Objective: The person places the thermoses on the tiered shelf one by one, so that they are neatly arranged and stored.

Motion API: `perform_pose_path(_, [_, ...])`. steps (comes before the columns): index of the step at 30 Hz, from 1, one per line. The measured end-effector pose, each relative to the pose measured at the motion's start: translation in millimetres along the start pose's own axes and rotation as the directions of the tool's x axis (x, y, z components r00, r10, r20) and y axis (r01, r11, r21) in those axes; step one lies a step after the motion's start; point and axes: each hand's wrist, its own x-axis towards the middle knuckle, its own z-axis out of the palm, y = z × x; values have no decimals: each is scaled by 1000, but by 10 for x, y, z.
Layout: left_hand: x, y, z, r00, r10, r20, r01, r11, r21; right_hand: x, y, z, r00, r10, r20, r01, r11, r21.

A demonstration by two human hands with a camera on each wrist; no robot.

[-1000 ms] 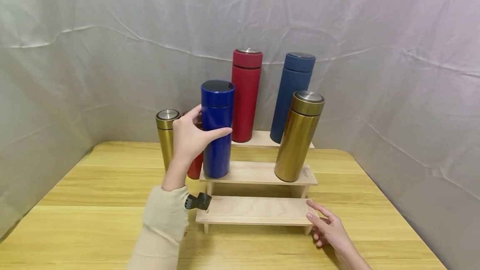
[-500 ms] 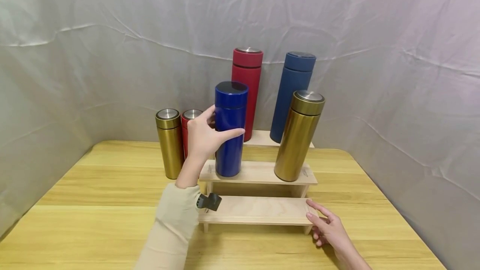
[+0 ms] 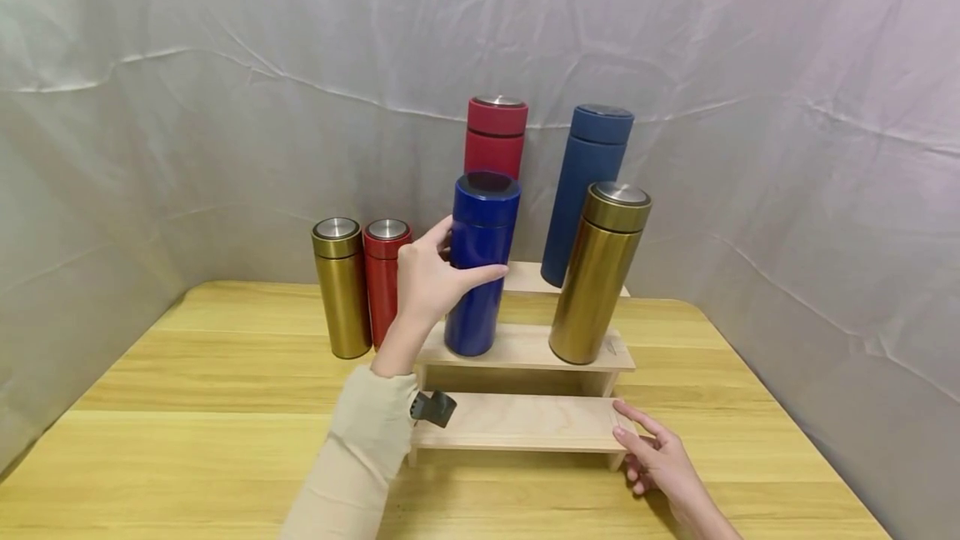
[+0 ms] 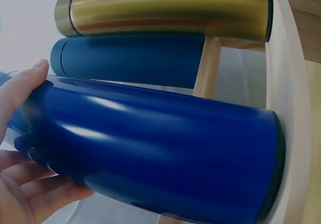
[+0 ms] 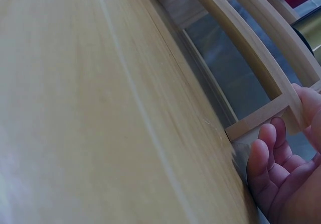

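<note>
My left hand [image 3: 431,277] grips a glossy blue thermos bottle [image 3: 480,273] around its side, thumb across the front. The bottle stands nearly upright with its base at the middle step of a wooden stepped stand [image 3: 525,423]; the left wrist view shows its dark base [image 4: 273,169] against the board. My right hand [image 3: 663,461] holds the right end of the lowest step, thumb and index finger on the board, other fingers curled beside the leg [image 5: 258,116]. A large gold thermos [image 3: 600,273] stands on the middle step's right end.
On the top step are a tall red thermos [image 3: 495,136], partly hidden behind the blue one, and a tall dull-blue thermos [image 3: 588,190]. A smaller gold thermos [image 3: 343,298] and a smaller red one [image 3: 382,282] stand left on the wooden table [image 3: 187,407]. Grey cloth [image 3: 225,148] surrounds it.
My left hand has moved the blue thermos rightward along the middle step, now in front of the tall red one. The small red thermos has come into clearer view. My right hand stays put.
</note>
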Motion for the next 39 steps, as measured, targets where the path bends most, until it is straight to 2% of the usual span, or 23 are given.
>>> perform_pose_path(10, [-27,-25,103,999,32,-19,-32,999,22,-25,16,15,1000,1,-5,-1,1000,7])
perform_pose_path(22, [-34,-9,136,999,-19,-36,22,994,106,-20,24,14,1000,-2,-16,2,1000,9])
perform_pose_path(33, [-35,-7,105,997,-73,27,68,987,147,-22,2,18,1000,5,-28,-5,1000,4])
perform_pose_path(39, [-32,-28,65,993,-86,82,77,991,111,-18,-14,23,1000,6,-27,-7,1000,-11])
